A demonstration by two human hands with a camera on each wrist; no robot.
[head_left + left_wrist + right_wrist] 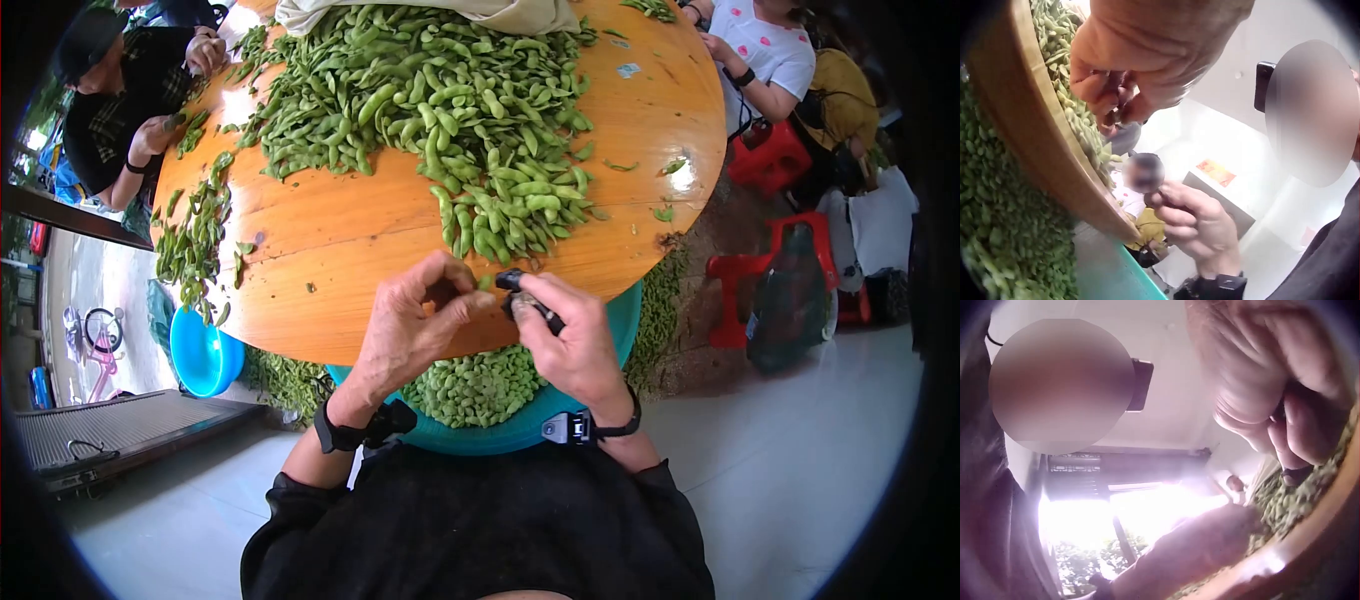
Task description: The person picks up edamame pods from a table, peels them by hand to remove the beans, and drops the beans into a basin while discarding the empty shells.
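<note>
The left hand [415, 312] is over the table edge, thumb and fingertips drawn together at a small green pod piece [485, 283]. Close to its right, the right hand [572, 335] has bent fingers with black covers [510, 280] on some tips; whether it holds anything is hidden. Below both hands, shelled green beans [475, 388] fill a teal basin [452, 436]. Unshelled pods [440, 110] lie heaped beyond the hands. The left wrist view has the left hand [1147, 56] above the right hand [1200, 228]; the right wrist view shows the right hand [1272, 375] with curled fingers.
The round wooden table [330, 240] carries smaller pods [195, 235] at the left. A blue basin [205, 352] is beside it. Other people sit at the far left and far right. Red stools [735, 285] stand at the right, and pods or husks [290, 385] lie below the table.
</note>
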